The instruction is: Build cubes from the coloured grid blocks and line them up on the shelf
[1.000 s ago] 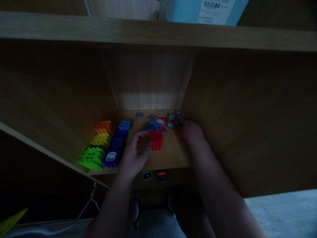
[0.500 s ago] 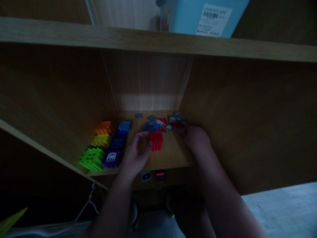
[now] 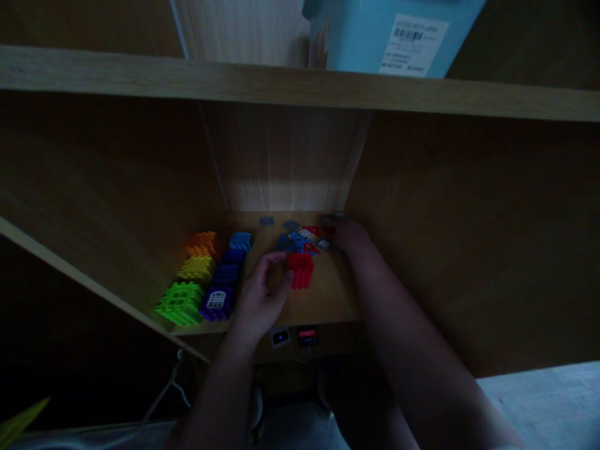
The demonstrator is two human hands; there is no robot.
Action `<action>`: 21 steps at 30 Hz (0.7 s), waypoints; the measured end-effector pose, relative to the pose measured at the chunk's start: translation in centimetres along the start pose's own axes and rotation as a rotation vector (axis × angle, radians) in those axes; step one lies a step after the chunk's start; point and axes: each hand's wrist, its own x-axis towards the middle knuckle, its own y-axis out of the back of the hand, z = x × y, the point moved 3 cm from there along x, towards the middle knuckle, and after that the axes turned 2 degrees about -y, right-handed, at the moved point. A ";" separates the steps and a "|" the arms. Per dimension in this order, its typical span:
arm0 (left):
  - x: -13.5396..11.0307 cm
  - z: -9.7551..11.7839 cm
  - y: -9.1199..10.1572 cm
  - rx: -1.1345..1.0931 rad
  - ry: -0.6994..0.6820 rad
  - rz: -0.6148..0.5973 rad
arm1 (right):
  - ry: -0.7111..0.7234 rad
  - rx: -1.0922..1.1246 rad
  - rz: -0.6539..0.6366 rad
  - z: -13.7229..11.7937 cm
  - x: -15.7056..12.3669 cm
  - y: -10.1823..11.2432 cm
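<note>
On the wooden shelf stands a red stack of plastic building tiles (image 3: 300,270). My left hand (image 3: 267,290) cups its left side, thumb and forefinger apart, with the thumb tip touching the stack. Behind it lies a loose pile of flat pieces, with blue pieces (image 3: 300,240), red pieces (image 3: 310,249) and grey window-like pieces (image 3: 323,244). My right hand (image 3: 350,236) reaches into the right end of this pile, beside dark grey pieces (image 3: 327,220). Its fingertips are hidden behind the hand, so whatever they touch cannot be made out.
Left of my hands stand green (image 3: 180,303), yellow (image 3: 197,267), orange (image 3: 202,242), purple (image 3: 216,302) and light blue (image 3: 240,241) tile stacks. A shelf board (image 3: 262,81) crosses above, bearing a light blue bin (image 3: 360,37). Side panels flank the space. Below hang two small devices (image 3: 280,337).
My right hand has moved left and further back into the pile, covering more of the grey pieces. The left hand stays beside the red stack. The view has shifted slightly.
</note>
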 end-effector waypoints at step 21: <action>-0.1 -0.3 0.1 0.033 0.025 0.001 | -0.039 0.058 0.141 1.7 0.4 -2.1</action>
